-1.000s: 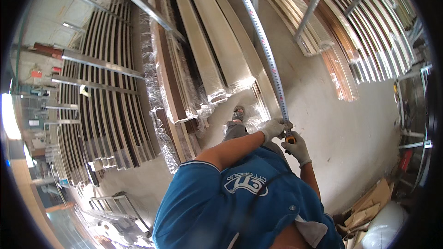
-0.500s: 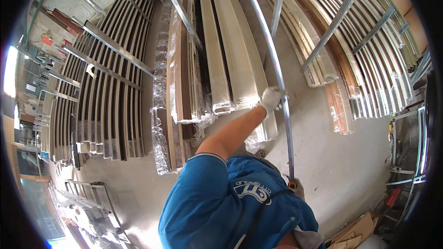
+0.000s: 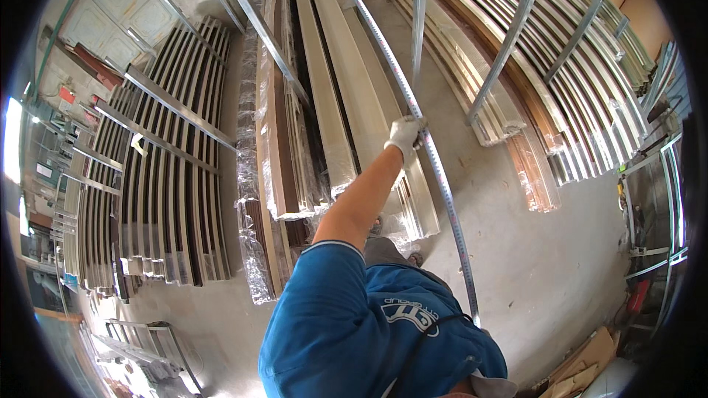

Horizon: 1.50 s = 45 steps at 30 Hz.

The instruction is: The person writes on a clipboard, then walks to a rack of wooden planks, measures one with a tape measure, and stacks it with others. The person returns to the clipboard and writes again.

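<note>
Since the frame half a second earlier, the outstretched left arm had reached further up along the long steel measuring tape [image 3: 442, 191], and the view had drawn back a little from the stacks. The left hand [image 3: 404, 135], in a white work glove, was clenched around the tape blade partway along its run. The tape stretched from the far top of the room, over the pale beige profile boards [image 3: 346, 88], down past the hand to a point just beside the blue work shirt [image 3: 346, 332]. The right hand was hidden behind the shirt, so I could not tell what it held.

To the right of the tape lay an open stretch of bare grey concrete floor [image 3: 546, 265], with room to move between the boards and the curved striped slats [image 3: 590, 81] along the right wall. Left of the arm, the boards' cut ends stopped short of the person, and a long bundle wrapped in clear crinkled plastic film [image 3: 251, 199] lay just beside them. Further left stood dark brown curved slats [image 3: 177, 177] crossed by grey metal rails [image 3: 177, 107]. A small red rectangular sign [image 3: 67, 95] hung on the far left wall, and flattened brown cardboard [image 3: 582, 361] lay at the lower right.
</note>
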Each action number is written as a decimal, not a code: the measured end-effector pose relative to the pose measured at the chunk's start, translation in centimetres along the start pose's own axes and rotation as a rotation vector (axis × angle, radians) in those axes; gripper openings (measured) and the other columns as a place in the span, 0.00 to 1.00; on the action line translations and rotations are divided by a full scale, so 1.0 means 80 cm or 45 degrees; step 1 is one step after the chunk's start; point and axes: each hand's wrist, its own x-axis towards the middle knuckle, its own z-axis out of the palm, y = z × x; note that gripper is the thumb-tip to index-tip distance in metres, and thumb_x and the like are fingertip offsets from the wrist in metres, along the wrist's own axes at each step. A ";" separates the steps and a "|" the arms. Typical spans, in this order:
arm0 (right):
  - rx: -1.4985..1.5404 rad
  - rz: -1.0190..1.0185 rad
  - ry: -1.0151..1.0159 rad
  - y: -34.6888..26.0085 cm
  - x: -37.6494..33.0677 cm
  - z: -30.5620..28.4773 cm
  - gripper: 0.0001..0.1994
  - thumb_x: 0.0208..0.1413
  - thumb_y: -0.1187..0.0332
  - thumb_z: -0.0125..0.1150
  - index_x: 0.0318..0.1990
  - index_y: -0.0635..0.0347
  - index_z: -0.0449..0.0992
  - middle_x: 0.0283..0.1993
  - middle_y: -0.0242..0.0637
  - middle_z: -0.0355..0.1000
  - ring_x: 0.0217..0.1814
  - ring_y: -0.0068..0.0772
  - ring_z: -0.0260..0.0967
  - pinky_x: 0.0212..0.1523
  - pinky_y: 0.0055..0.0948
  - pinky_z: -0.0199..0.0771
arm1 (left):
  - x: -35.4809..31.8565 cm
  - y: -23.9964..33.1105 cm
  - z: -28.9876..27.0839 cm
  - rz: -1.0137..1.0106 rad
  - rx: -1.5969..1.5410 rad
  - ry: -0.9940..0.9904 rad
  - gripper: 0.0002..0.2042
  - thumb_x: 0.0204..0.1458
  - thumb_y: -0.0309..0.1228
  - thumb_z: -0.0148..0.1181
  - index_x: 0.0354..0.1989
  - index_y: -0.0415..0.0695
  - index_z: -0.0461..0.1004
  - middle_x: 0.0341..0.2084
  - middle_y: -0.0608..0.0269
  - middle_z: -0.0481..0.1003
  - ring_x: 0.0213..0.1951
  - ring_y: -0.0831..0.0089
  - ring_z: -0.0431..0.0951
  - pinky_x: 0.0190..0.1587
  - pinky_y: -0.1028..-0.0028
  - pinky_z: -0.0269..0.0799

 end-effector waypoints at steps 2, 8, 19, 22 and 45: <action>-0.092 -0.023 0.002 -0.029 0.018 -0.005 0.15 0.42 0.71 0.69 0.40 0.59 0.75 0.27 0.34 0.70 0.29 0.25 0.68 0.32 0.26 0.69 | -0.012 -0.033 0.015 -0.067 -0.068 -0.080 0.07 0.53 0.29 0.63 0.27 0.43 0.73 0.13 0.65 0.71 0.10 0.75 0.66 0.09 0.74 0.57; 0.140 -0.050 -0.125 -0.135 0.080 -0.013 0.16 0.40 0.69 0.69 0.40 0.58 0.76 0.25 0.27 0.68 0.27 0.21 0.67 0.30 0.25 0.69 | -0.075 -0.155 0.064 -0.236 -0.036 -0.275 0.07 0.54 0.32 0.64 0.33 0.41 0.77 0.20 0.61 0.75 0.12 0.73 0.70 0.11 0.72 0.62; 0.476 -0.099 -0.385 -0.285 0.186 0.045 0.16 0.43 0.69 0.68 0.40 0.63 0.73 0.23 0.29 0.67 0.18 0.19 0.66 0.19 0.23 0.68 | -0.215 -0.242 0.065 -0.437 -0.025 -0.499 0.14 0.59 0.42 0.59 0.38 0.42 0.79 0.25 0.65 0.78 0.16 0.77 0.71 0.19 0.75 0.67; 0.491 -0.195 -0.372 -0.301 0.191 0.051 0.16 0.44 0.69 0.69 0.40 0.63 0.73 0.23 0.29 0.67 0.19 0.19 0.66 0.19 0.23 0.68 | -0.208 -0.222 0.060 -0.336 -0.065 -0.380 0.15 0.59 0.42 0.59 0.33 0.41 0.78 0.18 0.66 0.75 0.14 0.78 0.68 0.16 0.75 0.63; 0.186 0.130 -0.178 -0.001 -0.004 -0.028 0.16 0.46 0.66 0.69 0.43 0.56 0.77 0.32 0.35 0.75 0.34 0.27 0.73 0.39 0.27 0.73 | -0.002 -0.023 -0.002 -0.048 -0.154 0.118 0.11 0.56 0.40 0.63 0.30 0.46 0.78 0.18 0.70 0.75 0.13 0.79 0.64 0.16 0.76 0.56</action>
